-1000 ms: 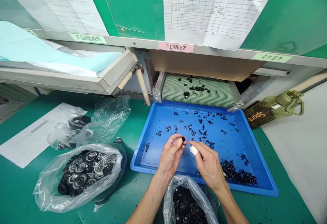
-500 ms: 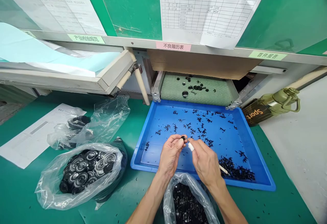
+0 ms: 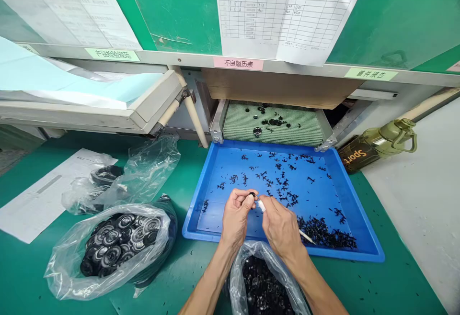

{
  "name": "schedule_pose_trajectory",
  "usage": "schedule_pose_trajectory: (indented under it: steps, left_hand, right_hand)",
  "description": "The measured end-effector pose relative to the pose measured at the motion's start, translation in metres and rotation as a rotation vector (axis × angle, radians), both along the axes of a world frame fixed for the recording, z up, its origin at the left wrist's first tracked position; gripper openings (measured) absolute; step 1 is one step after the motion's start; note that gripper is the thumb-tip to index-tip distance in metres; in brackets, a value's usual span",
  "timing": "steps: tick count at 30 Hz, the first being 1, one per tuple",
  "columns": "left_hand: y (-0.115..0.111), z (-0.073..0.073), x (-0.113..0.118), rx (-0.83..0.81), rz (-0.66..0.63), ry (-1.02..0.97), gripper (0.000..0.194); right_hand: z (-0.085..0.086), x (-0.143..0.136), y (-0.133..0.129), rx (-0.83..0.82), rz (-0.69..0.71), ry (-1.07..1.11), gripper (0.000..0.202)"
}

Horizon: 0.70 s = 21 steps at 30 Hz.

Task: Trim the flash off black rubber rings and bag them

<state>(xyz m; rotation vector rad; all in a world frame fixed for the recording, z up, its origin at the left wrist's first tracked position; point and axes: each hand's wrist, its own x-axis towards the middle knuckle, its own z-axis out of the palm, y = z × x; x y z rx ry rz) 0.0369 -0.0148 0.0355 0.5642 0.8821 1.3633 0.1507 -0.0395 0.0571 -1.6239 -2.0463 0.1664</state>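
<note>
My left hand [image 3: 236, 214] pinches a small round black part [image 3: 253, 194] between thumb and fingertips. In my right hand [image 3: 282, 226] is a thin hand tool with a white wrapped grip [image 3: 261, 206]; its pale handle end [image 3: 306, 236] sticks out behind the hand. The tool's metal tip meets the black part or lies right beside it. Both hands are above the blue tray [image 3: 194, 209], where many small black scraps [image 3: 327, 232] lie, heaped at the front right. Below my wrists stands a clear bag [image 3: 237, 276] of small black parts.
To the left stands an open plastic bag [image 3: 64, 276] of black ring-shaped parts. Behind it are a crumpled clear bag [image 3: 154, 162] and a paper sheet [image 3: 32, 209]. A green mesh conveyor [image 3: 237, 114] with black parts ends above the tray. A bottle [image 3: 377, 147] leans at the right.
The camera view has shifted slightly. My right hand has moved a little left, closer to my left hand; both still hold the same things.
</note>
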Motion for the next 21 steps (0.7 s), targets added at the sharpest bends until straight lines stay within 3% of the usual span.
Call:
schedule_pose_trajectory:
  steps: [4, 8, 10, 13, 18, 21]
  left_hand:
    - [0.003, -0.006, 0.001, 0.009, 0.022, -0.005, 0.02]
    - [0.005, -0.016, 0.001, 0.014, 0.043, 0.039, 0.019]
    - [0.007, -0.021, 0.001, 0.008, 0.033, 0.099, 0.02]
    - [0.011, -0.027, -0.003, -0.061, -0.003, 0.142, 0.022]
    - [0.02, -0.033, -0.01, -0.213, 0.023, -0.06, 0.022]
    - [0.021, -0.034, -0.015, -0.279, 0.055, -0.165, 0.019]
  right_hand:
    - [-0.001, -0.007, 0.005, -0.142, -0.033, 0.203, 0.03]
    - [-0.014, -0.009, 0.014, -0.273, -0.073, 0.374, 0.03]
    - [-0.022, -0.005, 0.018, -0.278, -0.126, 0.379, 0.031]
    - [-0.029, 0.01, 0.029, -0.194, -0.212, 0.217, 0.032]
    - [-0.018, 0.033, 0.08, -0.083, -0.194, 0.154, 0.032]
    - [-0.017, 0.037, 0.119, -0.104, -0.204, 0.148, 0.032]
